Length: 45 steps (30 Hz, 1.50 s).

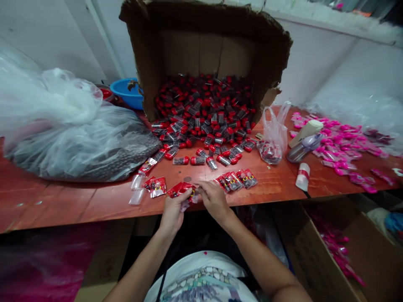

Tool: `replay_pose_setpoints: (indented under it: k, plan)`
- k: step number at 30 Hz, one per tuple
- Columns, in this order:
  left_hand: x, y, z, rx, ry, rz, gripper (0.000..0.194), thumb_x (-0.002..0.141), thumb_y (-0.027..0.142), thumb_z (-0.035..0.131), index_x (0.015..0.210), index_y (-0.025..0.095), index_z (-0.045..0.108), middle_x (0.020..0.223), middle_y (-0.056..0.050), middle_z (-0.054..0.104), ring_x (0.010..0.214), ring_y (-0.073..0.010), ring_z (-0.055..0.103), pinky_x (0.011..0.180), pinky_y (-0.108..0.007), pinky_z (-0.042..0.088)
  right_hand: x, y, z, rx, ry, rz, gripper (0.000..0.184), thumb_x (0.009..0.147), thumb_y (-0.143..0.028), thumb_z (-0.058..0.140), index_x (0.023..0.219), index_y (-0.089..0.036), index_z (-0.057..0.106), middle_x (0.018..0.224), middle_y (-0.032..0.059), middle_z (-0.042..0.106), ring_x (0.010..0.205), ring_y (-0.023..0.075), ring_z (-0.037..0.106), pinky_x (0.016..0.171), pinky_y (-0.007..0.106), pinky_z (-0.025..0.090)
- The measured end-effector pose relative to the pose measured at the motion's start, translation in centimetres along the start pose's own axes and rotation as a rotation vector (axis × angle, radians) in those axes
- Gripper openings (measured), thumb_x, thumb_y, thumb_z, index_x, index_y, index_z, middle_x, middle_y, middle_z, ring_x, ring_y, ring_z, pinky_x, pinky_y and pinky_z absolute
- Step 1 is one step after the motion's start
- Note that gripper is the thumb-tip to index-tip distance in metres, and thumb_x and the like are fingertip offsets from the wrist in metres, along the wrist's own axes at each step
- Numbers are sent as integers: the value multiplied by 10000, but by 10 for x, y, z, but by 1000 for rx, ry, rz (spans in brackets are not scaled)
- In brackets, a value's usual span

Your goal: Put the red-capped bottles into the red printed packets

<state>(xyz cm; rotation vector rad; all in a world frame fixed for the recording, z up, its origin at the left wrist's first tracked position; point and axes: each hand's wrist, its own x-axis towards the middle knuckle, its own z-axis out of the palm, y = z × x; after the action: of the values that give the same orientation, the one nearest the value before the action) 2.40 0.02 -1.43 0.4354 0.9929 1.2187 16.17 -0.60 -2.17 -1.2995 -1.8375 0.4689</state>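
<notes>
At the table's front edge, my left hand (174,209) is closed on a small red printed packet (192,192) with crinkled clear plastic at its lower side. My right hand (215,202) meets it from the other side, thumb and fingers pinched at the packet's edge. Just left of my hands lie more red packets (157,186) and some clear plastic sleeves (137,189). A row of overlapping red packets (234,180) rests to the right. Beyond my hands are loose clear bottles with red caps (197,160), dark inside.
A torn cardboard box (208,50) on its side spills red-capped bottles. A large plastic bag (82,142) and blue basin (127,90) stand left. On the right are a small bag (272,138), flask (304,142), paper roll (302,177) and pink pieces (343,142); below, an open carton (308,247).
</notes>
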Motion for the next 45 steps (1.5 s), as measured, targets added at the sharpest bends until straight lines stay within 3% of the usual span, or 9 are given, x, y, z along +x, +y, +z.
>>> replay_pose_setpoints:
  k: [5,10,14,17,21,24,37,42,45]
  plan:
    - [5,6,-4,-80,113,24,233,559,112,809,746,109,672,675,-20,701,587,-139,659,540,-219,523,34,19,-11,-185,-99,34,250,943,-255,447,1108,-242,634,982,46,696,886,180,608,803,279,452]
    - [11,13,-9,-222,181,-91,80,696,56,707,728,96,646,654,-31,681,544,-127,640,529,-240,543,66,51,-8,-692,-64,284,289,890,-277,532,1104,-100,612,1047,193,636,976,281,560,850,374,410]
    - [12,23,-12,-340,212,-173,113,784,36,615,695,104,613,619,-28,657,508,-118,620,499,-237,540,67,51,-3,-715,-120,297,255,869,-179,501,1052,-63,636,974,210,654,940,291,580,839,384,409]
    - [13,28,-14,-389,204,-208,150,824,48,576,687,104,602,610,-29,648,455,-93,582,497,-228,541,49,30,-6,-559,-89,264,297,885,-201,465,1118,-110,625,967,157,677,906,256,603,824,354,432]
    - [16,28,-16,-416,182,-240,166,839,61,562,686,117,593,626,-35,654,456,-88,582,498,-213,538,8,-7,-8,134,16,281,339,907,-329,466,1209,-218,573,971,46,701,815,188,643,727,286,492]
    - [17,25,-12,-424,178,-257,165,836,60,565,686,122,596,635,-41,655,509,-103,617,520,-208,544,-15,-24,-3,423,36,329,356,877,-355,534,1201,-216,580,1036,41,695,883,183,656,782,289,508]
    - [9,17,-2,-317,140,-207,91,732,43,668,688,120,645,664,-41,695,585,-132,655,617,-239,561,-25,-22,2,504,49,379,359,836,-341,594,1179,-244,633,1068,36,702,942,208,660,863,344,518]
    - [6,18,-1,-287,166,-131,108,700,24,680,687,125,644,640,-16,683,561,-118,640,583,-223,545,-28,-20,-1,602,-141,448,353,833,-366,600,1159,-240,649,976,22,716,859,192,667,757,309,538]
    - [0,19,1,-215,126,-72,140,640,66,751,730,123,660,677,-11,697,586,-122,648,590,-229,542,-28,-21,-3,642,-117,476,376,831,-367,599,1178,-226,636,968,29,712,836,182,658,679,273,531]
